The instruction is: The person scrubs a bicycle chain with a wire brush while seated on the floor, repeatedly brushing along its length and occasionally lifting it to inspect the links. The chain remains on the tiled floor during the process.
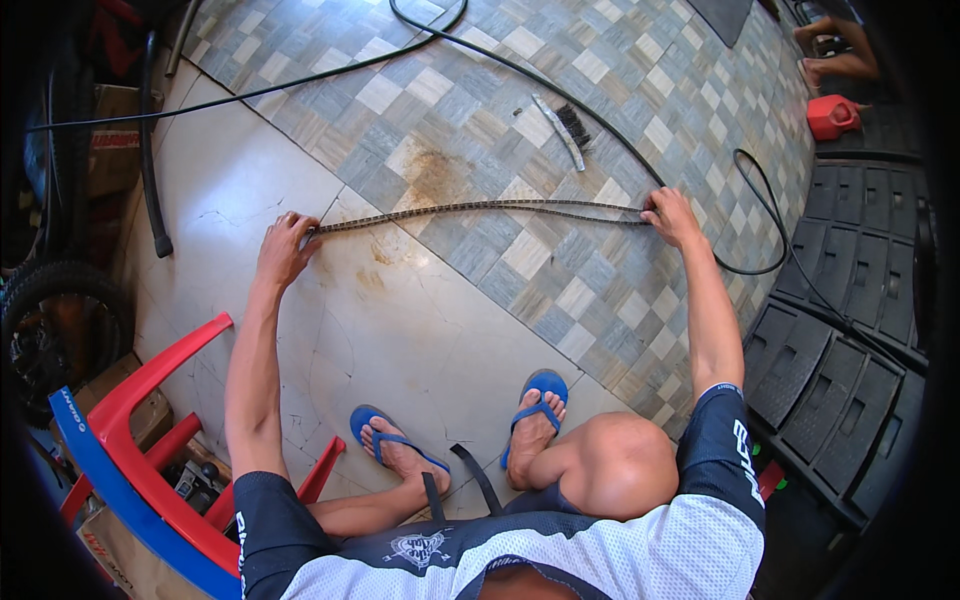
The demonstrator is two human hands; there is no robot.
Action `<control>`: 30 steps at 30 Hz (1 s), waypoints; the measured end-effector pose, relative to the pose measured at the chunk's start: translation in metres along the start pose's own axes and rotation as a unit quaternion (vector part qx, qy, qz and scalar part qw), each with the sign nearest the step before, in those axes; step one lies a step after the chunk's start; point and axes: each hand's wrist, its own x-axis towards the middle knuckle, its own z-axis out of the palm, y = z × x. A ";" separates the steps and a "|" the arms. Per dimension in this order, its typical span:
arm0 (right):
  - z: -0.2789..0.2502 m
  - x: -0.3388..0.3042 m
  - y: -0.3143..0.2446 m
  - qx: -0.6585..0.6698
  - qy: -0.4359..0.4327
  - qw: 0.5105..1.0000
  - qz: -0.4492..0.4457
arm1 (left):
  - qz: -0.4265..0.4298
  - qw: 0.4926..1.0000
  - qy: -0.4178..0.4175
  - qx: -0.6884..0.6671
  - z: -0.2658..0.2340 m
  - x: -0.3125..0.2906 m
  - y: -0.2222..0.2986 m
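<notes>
A bicycle chain [480, 206] stretches from side to side just over the tiled floor, its two strands spreading apart toward the right. My left hand [287, 246] grips its left end, fingers curled around it. At the other end, my right hand [672, 215] pinches the chain between thumb and fingers. A brush [570, 128] with dark bristles and a pale handle lies on the tiles beyond the chain. Close to my right hand runs a black hose [600, 115]; whether the hand touches it I cannot tell.
A brown stain [435, 172] marks the floor beyond the chain. Red plastic furniture legs [150, 440] and a bicycle wheel [65, 310] stand at left. Black crates [820, 390] line the right, near a red container [832, 117]. Another person's limb [845, 50] shows at far right.
</notes>
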 end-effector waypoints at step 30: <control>0.005 -0.040 0.030 0.057 0.006 0.997 0.056 | -0.052 0.995 0.081 -0.014 0.005 -0.030 -0.023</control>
